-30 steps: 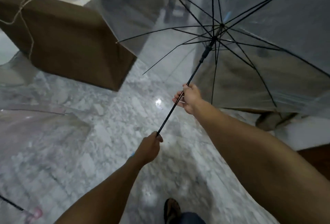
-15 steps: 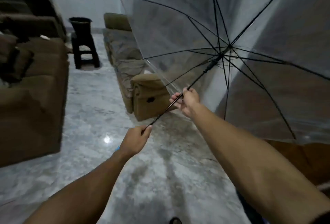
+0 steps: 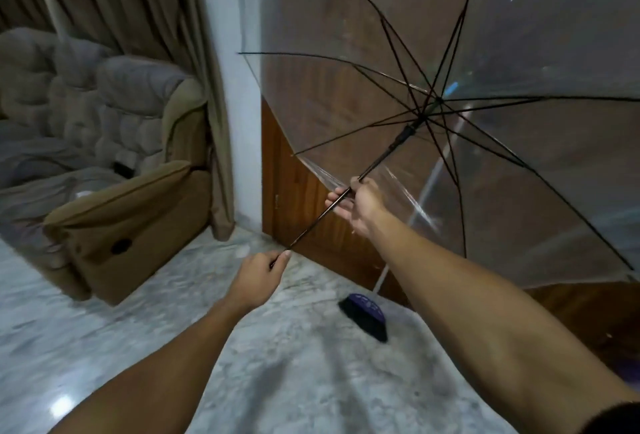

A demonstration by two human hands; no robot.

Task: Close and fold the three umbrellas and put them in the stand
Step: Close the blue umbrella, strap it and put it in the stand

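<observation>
An open clear umbrella (image 3: 519, 163) with black ribs fills the upper right of the head view, its canopy spread wide. Its thin black shaft (image 3: 377, 156) slants down to the left. My left hand (image 3: 259, 274) grips the low end of the shaft at the handle. Higher on the shaft, my right hand (image 3: 356, 207) is wrapped around it, below the black runner (image 3: 403, 134). The other umbrellas and the stand are out of view.
A brown recliner sofa (image 3: 114, 212) stands at the left, with curtains (image 3: 121, 1) behind it. A white wall pillar (image 3: 239, 104) and wooden panelling (image 3: 298, 191) are straight ahead. A purple broom head (image 3: 365, 314) lies on the marble floor (image 3: 277, 364) near the panelling.
The view has swung round from the sofas and black stand to the pillar and wooden panel. Both hands stay on the shaft and the canopy remains spread.
</observation>
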